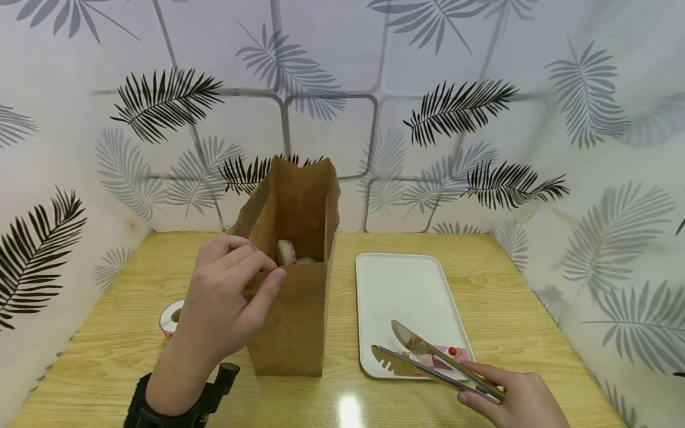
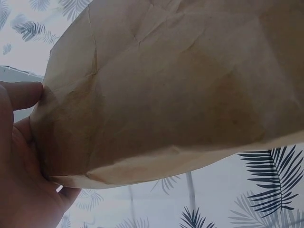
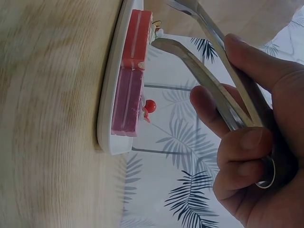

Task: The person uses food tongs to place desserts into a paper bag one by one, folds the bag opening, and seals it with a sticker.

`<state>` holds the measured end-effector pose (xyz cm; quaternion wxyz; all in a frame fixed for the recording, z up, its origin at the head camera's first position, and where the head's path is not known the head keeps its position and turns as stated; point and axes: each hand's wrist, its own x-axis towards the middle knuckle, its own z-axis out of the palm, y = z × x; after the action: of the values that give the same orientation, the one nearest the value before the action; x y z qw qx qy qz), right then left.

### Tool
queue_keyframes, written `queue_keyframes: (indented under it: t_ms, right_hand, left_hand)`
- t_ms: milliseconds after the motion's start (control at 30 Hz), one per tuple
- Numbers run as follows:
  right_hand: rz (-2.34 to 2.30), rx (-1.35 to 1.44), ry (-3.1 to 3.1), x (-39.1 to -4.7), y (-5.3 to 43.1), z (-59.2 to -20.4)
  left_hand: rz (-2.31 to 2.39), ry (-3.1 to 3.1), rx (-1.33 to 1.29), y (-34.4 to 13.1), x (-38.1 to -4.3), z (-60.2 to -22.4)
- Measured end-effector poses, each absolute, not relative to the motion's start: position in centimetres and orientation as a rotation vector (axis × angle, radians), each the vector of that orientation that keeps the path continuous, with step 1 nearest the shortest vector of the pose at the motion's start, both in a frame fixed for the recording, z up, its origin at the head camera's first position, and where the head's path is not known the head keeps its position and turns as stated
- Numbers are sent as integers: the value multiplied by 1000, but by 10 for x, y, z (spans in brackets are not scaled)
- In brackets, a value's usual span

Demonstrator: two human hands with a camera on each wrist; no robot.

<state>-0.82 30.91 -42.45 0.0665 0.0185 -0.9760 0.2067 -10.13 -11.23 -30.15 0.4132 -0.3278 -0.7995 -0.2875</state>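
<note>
Head view: the paper bag (image 1: 289, 321) is stood upright, its near rim pinched between thumb and fingers of the left hand (image 1: 232, 291), presumably so the mouth is kept spread and steady; a pale rounded piece (image 1: 286, 252) is seen inside. The tray (image 1: 401, 285) is set right of the bag, likely for easy reach. Tongs (image 1: 464, 373) are gripped by the right hand (image 1: 514, 398), arms apart, over the cake slices at the tray's near end. Left wrist view: bag edge clamped between thumb and fingers, fingertips partly hidden behind paper. Right wrist view: tongs wrapped by curled fingers, thumb on the other arm, probably so spread can be controlled; red slice (image 3: 137, 40) and purple slice (image 3: 127, 102) are laid end to end on the tray, beyond the fingertips; one tong tip is right by the red slice's topping, contact cannot be told.
</note>
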Motion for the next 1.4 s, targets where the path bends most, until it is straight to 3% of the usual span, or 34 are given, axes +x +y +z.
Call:
queue_keyframes:
  t_ms: [1000,1400]
  right_hand:
    - [567,-92,-2932,-18,304,-431]
    - [544,18,-2734,-21,301,-426]
  left_hand:
    - [-729,-2000,-822,-114,-103,-303]
    - [-739,-1977,-832,-114,-105,-303]
